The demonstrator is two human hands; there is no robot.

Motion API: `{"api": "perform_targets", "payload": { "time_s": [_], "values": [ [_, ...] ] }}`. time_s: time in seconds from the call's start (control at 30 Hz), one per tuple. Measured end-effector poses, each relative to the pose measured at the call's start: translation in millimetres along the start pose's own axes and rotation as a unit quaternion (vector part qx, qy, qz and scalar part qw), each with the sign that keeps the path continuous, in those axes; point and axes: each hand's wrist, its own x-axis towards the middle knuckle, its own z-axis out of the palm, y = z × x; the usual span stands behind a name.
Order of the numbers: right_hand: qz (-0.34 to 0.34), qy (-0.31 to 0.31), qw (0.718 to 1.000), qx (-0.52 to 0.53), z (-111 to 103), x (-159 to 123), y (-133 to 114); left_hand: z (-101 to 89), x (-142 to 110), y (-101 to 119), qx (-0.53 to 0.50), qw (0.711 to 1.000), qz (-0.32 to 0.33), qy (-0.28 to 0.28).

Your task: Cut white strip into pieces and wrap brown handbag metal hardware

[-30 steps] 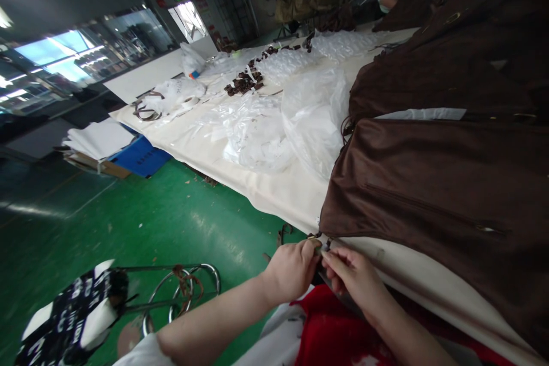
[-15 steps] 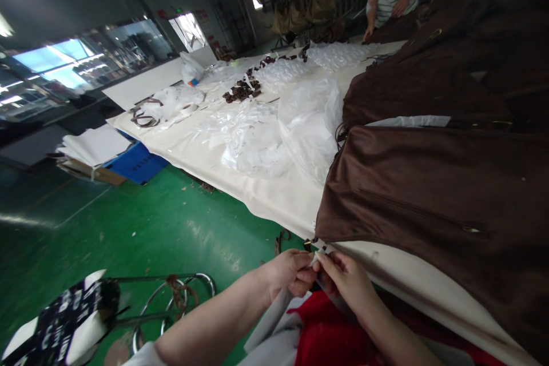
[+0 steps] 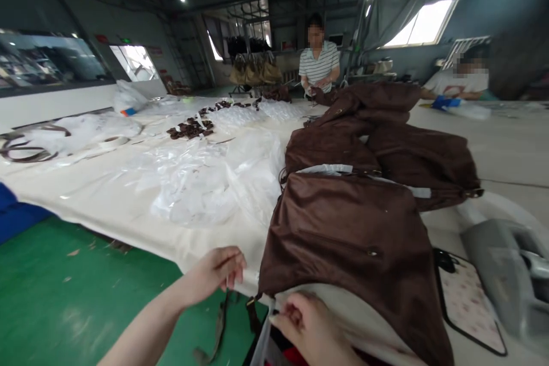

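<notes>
The bag (image 3: 343,229) lies on the bench (image 3: 98,197), its near corner at the edge and the buckle (image 3: 251,301) hanging over, so a hard tug there could drag it towards you. Your left hand (image 3: 231,269) and right hand (image 3: 295,317) have their fingers curled in near that corner, but I cannot tell whether either grips anything; beyond, the pale cover carries crumpled plastic (image 3: 193,183), and a co-worker in stripes (image 3: 319,66) stands in the dim room.

Pale patterned phone (image 3: 468,303) just beside a grey machine (image 3: 493,257)
</notes>
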Motion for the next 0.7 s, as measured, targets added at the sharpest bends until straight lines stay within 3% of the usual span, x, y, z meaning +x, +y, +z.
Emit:
{"api": "perform_targets", "payload": {
  "time_s": [0.07,0.13,0.23,0.3,0.37,0.43,0.57,0.63,0.7],
  "values": [
    [-0.043,0.058,0.994,-0.086,-38.0,-12.3,-3.4,-12.2,25.2,2.0,0.056,0.993,0.048,0.095],
    [-0.049,0.167,0.972,-0.157,-83.8,-26.5,1.8,-11.7,51.5,-1.1,0.114,0.982,0.078,0.126],
    [0.040,0.370,0.886,-0.277,-152.9,-44.0,25.4,2.5,85.0,-15.2,0.184,0.964,0.100,0.166],
    [0.088,0.424,0.834,-0.343,-188.2,-48.6,44.8,12.6,100.1,-27.5,0.226,0.946,0.091,0.215],
    [0.139,0.405,0.836,-0.343,-210.2,-45.7,60.2,18.7,108.8,-38.0,0.255,0.932,0.070,0.247],
    [0.194,0.361,0.862,-0.298,-220.0,-37.1,67.6,20.6,112.0,-44.5,0.263,0.928,0.062,0.256],
    [0.248,0.260,0.933,0.009,-221.4,-18.0,52.6,18.5,109.4,-45.0,0.265,0.929,0.071,0.250],
    [0.252,0.163,0.932,0.204,-223.4,-10.7,26.4,17.5,107.7,-42.2,0.268,0.931,0.058,0.242],
    [0.250,0.083,0.895,0.359,-229.3,-2.6,-15.2,17.4,107.0,-39.4,0.271,0.932,0.045,0.236]
  ]
}}
